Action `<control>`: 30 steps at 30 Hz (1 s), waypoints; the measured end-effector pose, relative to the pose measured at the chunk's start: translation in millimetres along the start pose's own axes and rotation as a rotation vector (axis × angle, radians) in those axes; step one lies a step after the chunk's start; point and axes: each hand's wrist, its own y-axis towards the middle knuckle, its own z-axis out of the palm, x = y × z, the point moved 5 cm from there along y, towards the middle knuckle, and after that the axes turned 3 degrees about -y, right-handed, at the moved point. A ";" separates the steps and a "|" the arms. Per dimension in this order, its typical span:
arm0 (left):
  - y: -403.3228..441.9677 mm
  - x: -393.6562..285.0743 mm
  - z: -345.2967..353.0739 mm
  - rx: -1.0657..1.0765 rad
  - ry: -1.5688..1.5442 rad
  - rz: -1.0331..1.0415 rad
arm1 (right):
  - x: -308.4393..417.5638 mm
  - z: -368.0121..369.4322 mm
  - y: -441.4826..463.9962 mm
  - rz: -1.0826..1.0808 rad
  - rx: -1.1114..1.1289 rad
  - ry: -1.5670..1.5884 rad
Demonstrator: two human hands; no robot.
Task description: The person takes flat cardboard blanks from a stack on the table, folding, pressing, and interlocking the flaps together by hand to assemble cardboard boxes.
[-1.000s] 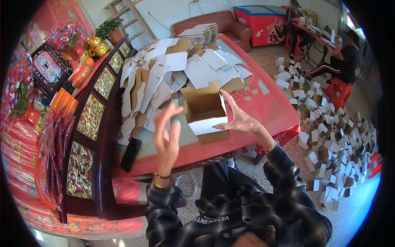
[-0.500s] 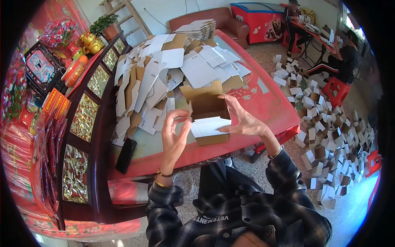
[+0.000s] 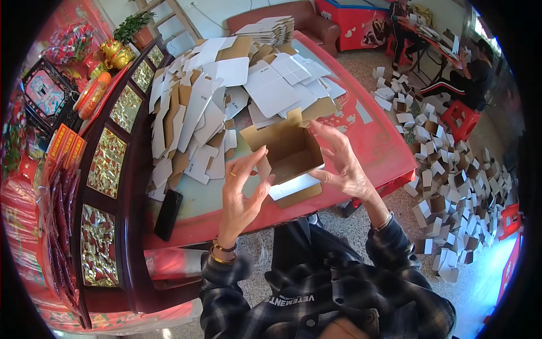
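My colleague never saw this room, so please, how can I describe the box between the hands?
Start at the big red-edged table. At its near side, in front of the heap of flat cardboard, look between the person's left hand and right hand. The box is opened into a hollow shape, brown inside with flaps spread, while its cardboard neighbours are flat pieces.

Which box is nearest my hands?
The open-topped box between your left hand and right hand, at the red table; the boxes heaped on the floor lie farther off.
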 end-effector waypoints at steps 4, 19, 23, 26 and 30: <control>-1.9 -4.2 3.2 0.027 0.086 0.059 | 8.3 7.4 -0.5 -0.153 0.117 -0.425; 12.3 7.8 -2.1 0.210 -0.135 -0.167 | 10.1 14.7 -3.1 -0.059 0.147 -0.493; 3.1 25.2 -5.0 0.001 -0.123 -0.158 | 11.3 14.9 -2.3 -0.069 0.159 -0.537; 0.3 31.4 -7.6 -0.031 -0.094 -0.164 | 16.3 16.1 1.1 -0.090 0.182 -0.621; 6.8 33.6 -5.2 0.041 -0.165 -0.101 | 31.1 18.7 13.9 -0.016 0.253 -0.599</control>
